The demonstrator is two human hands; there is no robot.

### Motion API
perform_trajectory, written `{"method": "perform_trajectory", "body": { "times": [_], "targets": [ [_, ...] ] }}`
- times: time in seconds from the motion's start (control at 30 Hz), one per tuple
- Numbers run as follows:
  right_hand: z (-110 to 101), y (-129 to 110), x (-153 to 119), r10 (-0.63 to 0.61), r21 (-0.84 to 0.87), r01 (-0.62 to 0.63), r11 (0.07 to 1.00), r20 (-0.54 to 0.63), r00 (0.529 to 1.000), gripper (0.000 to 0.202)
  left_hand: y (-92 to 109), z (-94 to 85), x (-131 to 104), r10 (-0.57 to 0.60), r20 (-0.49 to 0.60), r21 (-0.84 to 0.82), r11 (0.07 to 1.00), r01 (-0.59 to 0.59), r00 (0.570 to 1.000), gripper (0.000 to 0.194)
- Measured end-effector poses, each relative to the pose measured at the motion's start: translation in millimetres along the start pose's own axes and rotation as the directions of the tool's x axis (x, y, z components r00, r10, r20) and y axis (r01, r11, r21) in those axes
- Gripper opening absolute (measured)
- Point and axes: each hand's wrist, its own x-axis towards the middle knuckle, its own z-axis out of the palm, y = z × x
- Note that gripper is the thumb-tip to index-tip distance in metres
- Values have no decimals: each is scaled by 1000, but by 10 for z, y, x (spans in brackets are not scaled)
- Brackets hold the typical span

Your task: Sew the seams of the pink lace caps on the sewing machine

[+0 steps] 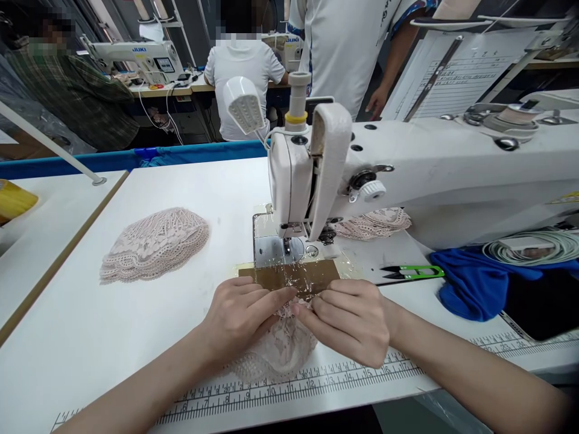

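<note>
A pale pink piece of lace (289, 343) lies at the front of the sewing machine (294, 175), partly hidden by my hands. My left hand (246, 310) pinches its upper edge from the left, fingers curled. From the right, my right hand (348, 316) grips the same edge, thumb and fingertips close to those of the left. Just beyond my fingers are a brown strip (294, 277) taped on the machine bed and the metal needle plate (271, 248). The needle and presser foot stand behind the strip, apart from the lace.
A lace stack (156, 244) sits left, and more lace (373, 223) lies behind the needle. At right are green thread snips (414, 272), a blue cloth (474, 283), a coiled tape (534, 247) and a phone (543, 304). A printed ruler (271, 392) runs along the front edge. People are beyond the table.
</note>
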Motion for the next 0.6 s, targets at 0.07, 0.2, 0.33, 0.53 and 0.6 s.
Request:
{"method": "perform_trajectory", "body": {
  "times": [0.07,0.2,0.33,0.53,0.6],
  "targets": [
    [-10,-5,7,-33,-7,33,999,-13,999,17,13,-5,2,-6,-24,-15,1000,5,1000,15],
    [-58,-42,41,171,214,-174,961,33,985,12,83,-94,53,-175,56,-177,967,183,983,12],
    [-49,-68,88,561,568,-681,462,408,721,10,124,-157,126,-371,547,-329,729,600,751,20],
    [190,-14,22,644,325,-862,388,573,506,15,71,21,80,-545,318,169,838,520,776,19],
    [254,6,-1,666,236,-877,419,577,473,18,74,50,66,-473,216,231,875,426,854,30]
  ]
}}
